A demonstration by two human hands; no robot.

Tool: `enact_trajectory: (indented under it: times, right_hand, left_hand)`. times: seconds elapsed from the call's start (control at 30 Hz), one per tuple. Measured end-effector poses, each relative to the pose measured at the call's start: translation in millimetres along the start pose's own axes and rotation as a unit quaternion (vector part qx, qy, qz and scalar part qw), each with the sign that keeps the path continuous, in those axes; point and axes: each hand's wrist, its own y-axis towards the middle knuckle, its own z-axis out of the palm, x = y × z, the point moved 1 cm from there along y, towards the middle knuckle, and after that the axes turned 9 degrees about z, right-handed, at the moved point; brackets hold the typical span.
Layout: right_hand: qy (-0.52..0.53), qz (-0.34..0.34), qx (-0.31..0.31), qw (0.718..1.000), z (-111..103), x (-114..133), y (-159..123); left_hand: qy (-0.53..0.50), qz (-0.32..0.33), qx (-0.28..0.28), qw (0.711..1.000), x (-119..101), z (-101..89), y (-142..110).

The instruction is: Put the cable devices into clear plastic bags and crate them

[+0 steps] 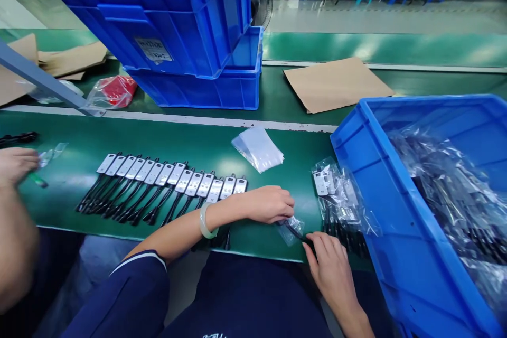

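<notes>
My left hand (273, 204) is closed, its fingers curled at the top of a small clear plastic bag (293, 233). A black cable (295, 232) runs across the bag from under those fingers to my right hand (329, 261), which pinches its lower end. Whatever else the left fingers cover is hidden. Left of my hands lies a row of small white-and-grey devices (160, 173) with black cables, partly behind my left forearm. Flat empty clear bags (259, 149) rest above my left hand. Several bagged devices (340, 193) are piled to the right.
A large blue bin (388, 211) at the right holds many bagged devices. Two stacked blue crates (174, 26) stand at the back, with brown cardboard (336, 84) to their right. At the left edge, a co-worker's hand (18, 163) holds something green near a clear bag.
</notes>
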Motion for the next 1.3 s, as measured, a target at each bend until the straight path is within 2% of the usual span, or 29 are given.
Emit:
enact_trajectory:
  times: [0.13, 0.33, 0.53, 0.67, 0.8, 0.87, 0.93, 1.0, 1.1, 1.2, 1.3]
  right_hand:
    - [0.002, 0.002, -0.003, 1.0, 3.1, 3.3, 4.2]
    - [0.024, -0.011, -0.017, 1.0, 4.1, 4.8, 4.0]
    - [0.101, 0.015, -0.023, 0.995, 0.8, 2.1, 6.5]
    - [0.176, 0.046, 0.003, 0.983, -0.2, 4.1, 15.0]
    - [0.151, 0.036, 0.021, 0.988, 2.0, 10.0, 18.8]
    - [0.136, 0.054, -0.012, 0.989, -0.8, 11.0, 20.6]
    - [0.145, 0.08, -0.074, 0.983, -6.9, 11.2, 24.3]
    - [0.15, 0.077, -0.117, 0.979, -12.6, 12.3, 30.4]
    - [0.1, 0.034, -0.096, 0.99, -13.4, 16.3, 42.2]
    - [0.08, 0.021, -0.068, 0.994, -7.4, 18.2, 50.0]
    - [0.091, 0.025, -0.072, 0.993, -3.4, 16.9, 49.7]
  left_hand:
    - [-0.01, -0.006, 0.015, 1.0, -0.4, -1.7, 2.6]
    - [0.021, -0.029, 0.062, 0.997, 0.7, 6.9, 10.0]
    - [-0.03, -0.016, -0.007, 0.999, 0.0, -13.1, 9.7]
    - [-0.056, -0.016, -0.024, 0.998, -4.6, -29.1, 9.5]
    - [-0.012, -0.018, -0.025, 0.999, -3.5, -32.0, 8.2]
    - [0.001, -0.021, -0.023, 1.0, -0.8, -29.1, 7.5]
    - [-0.002, -0.022, -0.02, 1.0, 1.5, -25.0, 7.9]
    - [-0.014, -0.018, -0.018, 1.0, 2.9, -22.0, 9.7]
    - [-0.033, -0.013, -0.022, 0.999, 6.6, -22.8, 10.0]
    - [-0.036, -0.043, -0.031, 0.998, 19.2, -28.6, 0.7]
    - [-0.023, -0.124, -0.011, 0.992, 39.5, -30.9, -14.5]
